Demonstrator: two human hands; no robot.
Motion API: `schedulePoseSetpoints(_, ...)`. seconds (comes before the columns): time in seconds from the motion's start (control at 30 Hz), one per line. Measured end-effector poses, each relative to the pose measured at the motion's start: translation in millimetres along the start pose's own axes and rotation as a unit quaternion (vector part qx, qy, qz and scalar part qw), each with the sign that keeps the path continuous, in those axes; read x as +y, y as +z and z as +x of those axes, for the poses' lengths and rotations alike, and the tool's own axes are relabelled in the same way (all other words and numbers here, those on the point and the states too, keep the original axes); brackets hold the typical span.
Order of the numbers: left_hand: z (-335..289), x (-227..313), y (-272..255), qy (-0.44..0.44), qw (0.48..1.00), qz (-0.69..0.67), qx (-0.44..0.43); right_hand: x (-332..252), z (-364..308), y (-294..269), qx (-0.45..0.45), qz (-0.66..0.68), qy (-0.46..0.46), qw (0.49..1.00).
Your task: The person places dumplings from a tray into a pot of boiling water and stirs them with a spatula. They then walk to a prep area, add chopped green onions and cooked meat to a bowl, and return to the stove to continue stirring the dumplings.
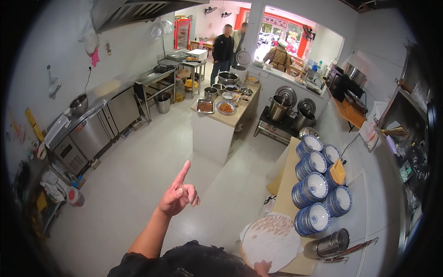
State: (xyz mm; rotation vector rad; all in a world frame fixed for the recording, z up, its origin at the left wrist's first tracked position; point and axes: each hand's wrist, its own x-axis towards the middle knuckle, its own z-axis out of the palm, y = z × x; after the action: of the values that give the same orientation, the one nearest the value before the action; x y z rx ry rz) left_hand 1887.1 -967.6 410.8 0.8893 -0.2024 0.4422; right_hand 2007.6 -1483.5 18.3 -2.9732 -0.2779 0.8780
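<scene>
My left hand [177, 195] is raised over the floor in front of me, its index finger stretched out and the other fingers partly curled; it holds nothing. At the lower edge, my right hand [263, 267] touches the near rim of a round, white-covered board [270, 247]. Its fingers look spread on the rim, and the rest of the hand is cut off. Many small pale pieces of dough, perhaps dumplings [276, 223], lie in rows on the board's far part. The board rests on the counter at my right, partly over its edge.
Stacks of blue-and-white bowls [310, 189] and a metal canister [333, 243] stand on the right counter. Ahead is an island [212, 131] with food trays and pots. Large pots [279, 108] sit beyond. Steel cabinets [90, 134] line the left wall. Two people [223, 48] stand at the back.
</scene>
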Motion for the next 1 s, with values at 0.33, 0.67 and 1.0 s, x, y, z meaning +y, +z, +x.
schedulePoseSetpoints(0.33, -6.6, 12.5, -10.3, 0.022, 1.0, 0.0, 0.014, 2.0, 25.1, 13.9, 0.024, 0.037, 0.071, 0.997)
schedulePoseSetpoints(0.67, -3.4, 11.1, -15.0, 0.013, 1.0, -0.005, 0.017, -17.3, -37.7, -50.1, -0.028, 0.104, -0.039, 0.993)
schedulePoseSetpoints(1.0, -1.6, 5.8, -19.4, -0.009, 1.0, -0.006, 0.018, -25.2, -37.4, -52.5, -0.034, 0.078, -0.039, 0.996)
